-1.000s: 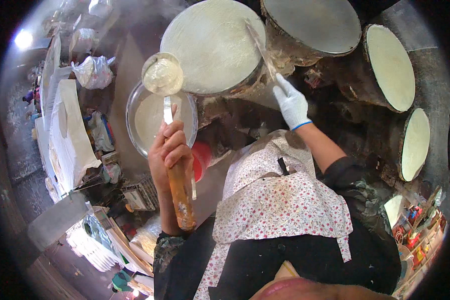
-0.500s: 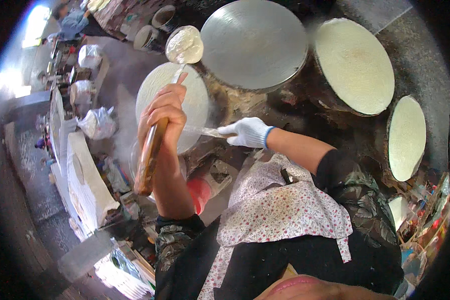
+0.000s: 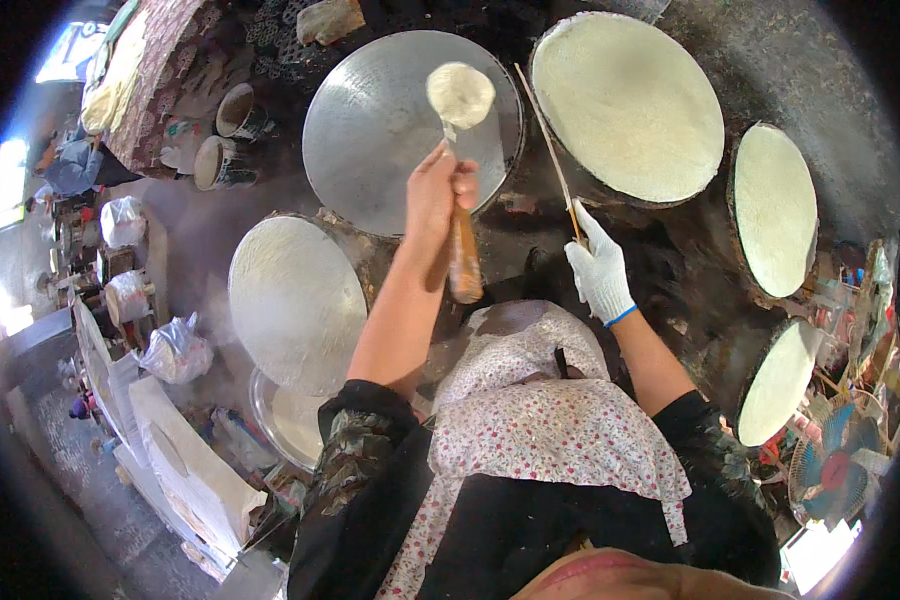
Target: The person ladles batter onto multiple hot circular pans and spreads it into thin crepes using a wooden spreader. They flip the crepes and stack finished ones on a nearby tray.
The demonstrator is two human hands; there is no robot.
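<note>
My bare left hand (image 3: 440, 200) is closed on a wooden-handled ladle (image 3: 465, 260), whose cup (image 3: 460, 95) of pale batter hangs over a bare grey round griddle (image 3: 370, 120). My right hand (image 3: 600, 272), in a white knit glove, is closed on a long thin spreading stick (image 3: 552, 150), which points up between that griddle and a batter-covered one (image 3: 630, 105) to its right. More coated griddles (image 3: 775, 210) stand at the right (image 3: 775, 385), and another (image 3: 295, 300) steams at lower left.
A basin of batter (image 3: 290, 430) sits behind the lower-left griddle. At left are buckets (image 3: 213, 165), bagged bundles (image 3: 175, 350), white slabs (image 3: 190, 470) and a co-worker (image 3: 75, 165) in blue. A fan (image 3: 832, 470) stands at lower right among clutter.
The view has turned toward the bare griddle. The ladle has swung over it; my right hand has lifted the stick from the coated griddle at left and moved it rightward, pointing upward.
</note>
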